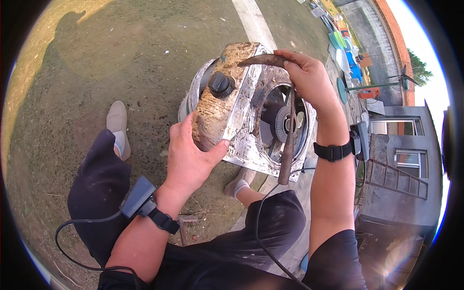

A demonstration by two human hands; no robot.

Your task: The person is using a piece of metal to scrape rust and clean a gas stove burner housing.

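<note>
While the left grip [194, 157] clasps the fan [248, 116], the right grip [309, 77] holds a sickle [263, 60] by its blade; scraping seems the step, calling next for steady pressure.

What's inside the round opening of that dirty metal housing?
Inside the metal housing, a dark, round ribbed hub shows. The tool handle below the right hand crosses the view, covering a strip; the housing's front hides whatever surrounds the opening inside.

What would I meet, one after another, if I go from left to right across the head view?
Left shoe, left hand, curved brown blade, right-wrist strap, ladder.
</note>
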